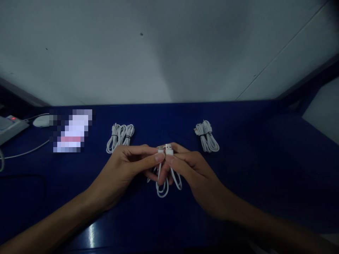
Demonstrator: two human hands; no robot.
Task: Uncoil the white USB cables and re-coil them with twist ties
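Above the middle of the blue table, both hands grip a white USB cable (162, 193). Its loops dangle below the fingers. My left hand (129, 162) pinches the smaller plug (160, 150) between thumb and forefinger. Right beside it, my right hand (189, 165) pinches the larger USB plug (168, 147), whose metal end points away from me. The two plugs are held side by side and upright. Part of the cable is hidden behind the fingers.
Behind my left hand lie coiled white cables (120, 135) bound with black ties. Another tied cable bundle (207, 137) lies at the right. A lit, blurred phone-like screen (74, 130), a white rounded object (41, 121) and a power strip (12, 127) are at left. A pale wall (159, 70) borders the table (251, 169).
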